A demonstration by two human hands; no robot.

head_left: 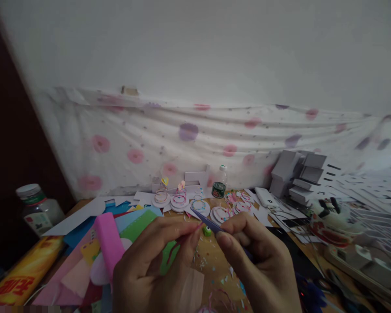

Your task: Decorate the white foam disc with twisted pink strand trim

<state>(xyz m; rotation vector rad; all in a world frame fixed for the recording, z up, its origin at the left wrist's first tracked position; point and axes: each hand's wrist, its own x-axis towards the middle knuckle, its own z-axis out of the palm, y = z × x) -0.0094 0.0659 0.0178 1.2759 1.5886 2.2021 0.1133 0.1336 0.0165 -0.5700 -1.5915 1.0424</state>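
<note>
My right hand (262, 256) is closed around blue-purple tweezers (207, 221), whose tip points up and to the left. Close to them, my left hand (153, 261) pinches a thin pink strip (199, 227) between thumb and forefinger. The strip's end lies by the tweezers, though I cannot tell if they touch. Behind the hands stand small round white paper pieces (200, 209) with pink and blue beaded-looking rings on them. A small green object with an eye-like spot (207, 231) shows between my hands.
Coloured paper sheets (143, 226) and a pink block (109, 243) lie at left, beside a yellow package (26, 278) and a lidded jar (37, 208). A small bottle (219, 184) stands at the back. White boxes (285, 171), cables and scissors (343, 289) crowd the right. Paper scraps litter the table (215, 274).
</note>
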